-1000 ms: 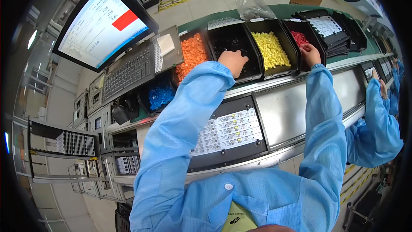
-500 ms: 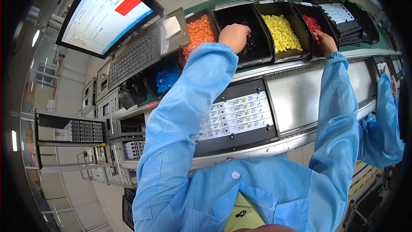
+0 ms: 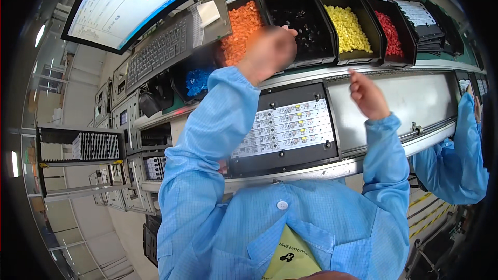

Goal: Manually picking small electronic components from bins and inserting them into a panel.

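My left hand (image 3: pixel 267 54), partly blurred, is over the front of the orange and black parts bins, its fingers curled in; anything they hold is hidden. Over the bare metal track, my right hand (image 3: pixel 369 96) has thumb and fingers drawn together; whatever is between them is too small to make out. Below and between my hands lies a black tray (image 3: pixel 306 159) carrying white circuit board strips (image 3: pixel 290 127), some with small yellow parts on them. Behind stand bins of orange parts (image 3: pixel 241 23), black parts (image 3: pixel 306 23), yellow parts (image 3: pixel 348 28) and red parts (image 3: pixel 389 33).
A bin of blue parts (image 3: pixel 198 82) sits left, beside a keyboard (image 3: pixel 158 59) and a monitor (image 3: pixel 124 8). Stacked black trays (image 3: pixel 423 23) stand at back right. Another person's sleeve (image 3: pixel 454 163) reaches in at far right. A rack (image 3: pixel 80 148) stands at left.
Both hands have come out of the bins toward me: the left from the black parts, moving left, and the right from the red parts to above the metal track.
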Available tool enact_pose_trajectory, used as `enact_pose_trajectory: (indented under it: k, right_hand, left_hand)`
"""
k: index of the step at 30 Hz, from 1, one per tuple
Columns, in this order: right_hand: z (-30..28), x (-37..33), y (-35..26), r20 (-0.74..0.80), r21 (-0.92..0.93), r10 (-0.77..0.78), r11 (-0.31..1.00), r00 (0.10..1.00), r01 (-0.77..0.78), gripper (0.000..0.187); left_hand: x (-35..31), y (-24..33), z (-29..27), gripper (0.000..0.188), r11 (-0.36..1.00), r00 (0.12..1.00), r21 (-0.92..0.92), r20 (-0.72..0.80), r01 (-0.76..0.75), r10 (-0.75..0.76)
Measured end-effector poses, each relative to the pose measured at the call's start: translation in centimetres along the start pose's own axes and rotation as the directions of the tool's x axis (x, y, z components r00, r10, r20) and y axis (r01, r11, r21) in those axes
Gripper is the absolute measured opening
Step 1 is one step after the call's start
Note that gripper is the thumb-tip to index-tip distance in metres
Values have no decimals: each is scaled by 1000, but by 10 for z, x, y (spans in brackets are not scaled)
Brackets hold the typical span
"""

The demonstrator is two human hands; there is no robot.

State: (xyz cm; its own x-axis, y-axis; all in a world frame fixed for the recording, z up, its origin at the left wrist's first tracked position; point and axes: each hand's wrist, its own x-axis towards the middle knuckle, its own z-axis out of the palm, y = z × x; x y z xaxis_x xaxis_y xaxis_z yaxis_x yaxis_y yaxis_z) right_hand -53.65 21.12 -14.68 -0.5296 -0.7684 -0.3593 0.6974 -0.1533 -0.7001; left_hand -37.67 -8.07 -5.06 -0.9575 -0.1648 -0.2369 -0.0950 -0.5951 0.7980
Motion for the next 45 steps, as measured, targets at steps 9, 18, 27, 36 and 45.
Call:
enact_pose_trajectory:
  k: [9, 18, 27, 36, 45]
  right_hand:
    - [24, -2, 57, -130, -124, 175, 974, 976, -191, 26]
    - [115, -33, 82, 266, -576, 112, 815, 958, 64, 31]
    - [127, -27, 117, 368, -538, -24, 810, 930, 234, 19]
    - [109, -32, 93, 259, -423, 221, 901, 940, -95, 38]
    - [69, -22, 82, 118, -410, 71, 912, 990, -17, 32]
  left_hand:
    - [-94, -74, -24, 19, 949, 998, -310, 5, 62, -64]
    - [-140, -113, -27, 38, 936, 996, -351, -78, 16, -47]
    - [-141, -129, -12, 27, 983, 978, -131, -182, -128, 102]
    - [-134, -137, -36, 17, 956, 894, 241, -372, -166, 249]
    - [-127, -127, -33, 8, 289, 844, 957, -164, 11, 512]
